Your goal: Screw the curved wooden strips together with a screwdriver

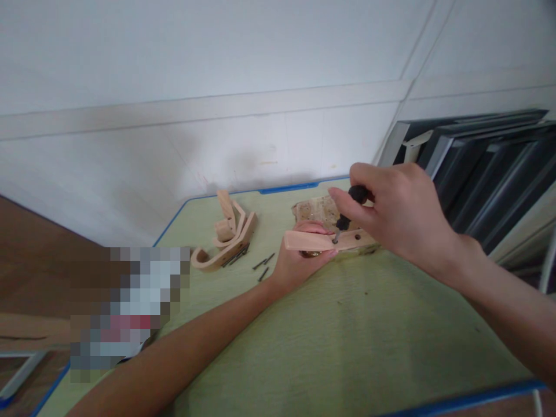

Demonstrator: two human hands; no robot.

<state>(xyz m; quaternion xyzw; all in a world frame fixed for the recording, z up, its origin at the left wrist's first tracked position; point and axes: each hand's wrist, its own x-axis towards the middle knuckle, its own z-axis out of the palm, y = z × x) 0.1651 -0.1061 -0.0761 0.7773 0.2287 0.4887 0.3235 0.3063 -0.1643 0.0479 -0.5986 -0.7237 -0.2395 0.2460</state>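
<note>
My left hand [293, 260] is wrapped round a pale wooden piece [309, 240], steadying it near the table's back edge. My right hand [397, 200] grips the black handle of a screwdriver [358, 194] from above. The tool tilts, and its tip meets the wood at a hole close to my left fingers. Another dark hole shows farther right along the same piece. Behind and below the wood lies a rough tan block [310, 209], partly hidden by my hands. Whether a screw sits under the tip is too small to tell.
Several curved wooden pieces [230, 246] lie to the left, with dark screws [263, 262] beside them. The green table [347, 336] has a blue edge. A blurred-out item [143, 301] lies at the left edge. Dark panels [486, 156] lean against the wall on the right.
</note>
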